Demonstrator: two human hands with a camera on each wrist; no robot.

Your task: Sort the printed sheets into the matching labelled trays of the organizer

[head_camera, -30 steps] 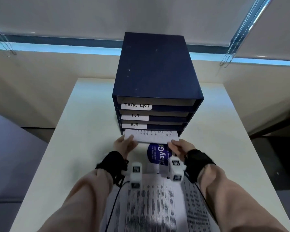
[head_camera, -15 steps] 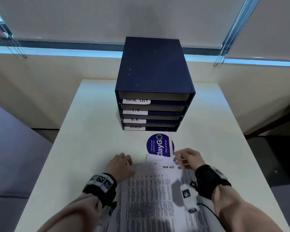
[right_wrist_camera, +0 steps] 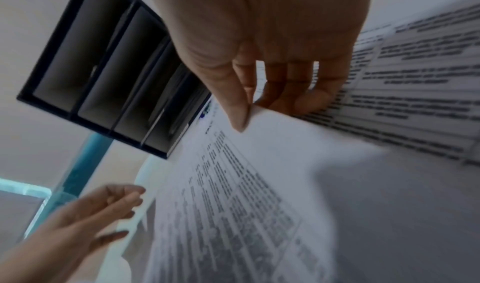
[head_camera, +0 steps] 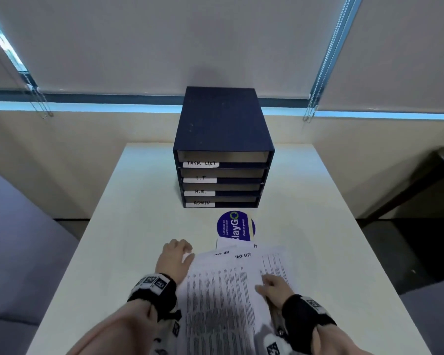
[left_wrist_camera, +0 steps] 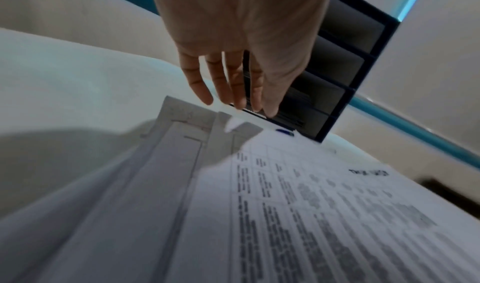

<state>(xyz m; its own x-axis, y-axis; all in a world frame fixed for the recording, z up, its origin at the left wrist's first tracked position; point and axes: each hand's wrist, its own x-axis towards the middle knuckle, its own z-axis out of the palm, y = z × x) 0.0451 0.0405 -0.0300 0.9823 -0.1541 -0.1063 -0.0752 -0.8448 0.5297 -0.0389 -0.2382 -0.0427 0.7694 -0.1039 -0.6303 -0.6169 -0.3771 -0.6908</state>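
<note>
Right hand (right_wrist_camera: 259,61) pinches the top sheet's (head_camera: 223,290) right edge, thumb over fingers; left hand (head_camera: 174,260) hovers loose-fingered. Thin paper, floppy: I'd say support both edges going to the organizer (head_camera: 223,149).

You see dim, bluish light from the window strip (head_camera: 113,106); wrist views are blurred, edges bent.

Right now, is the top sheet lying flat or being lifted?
Being lifted: the right hand pinches the TASK LIST sheet's edge, which curls above the pile.
</note>
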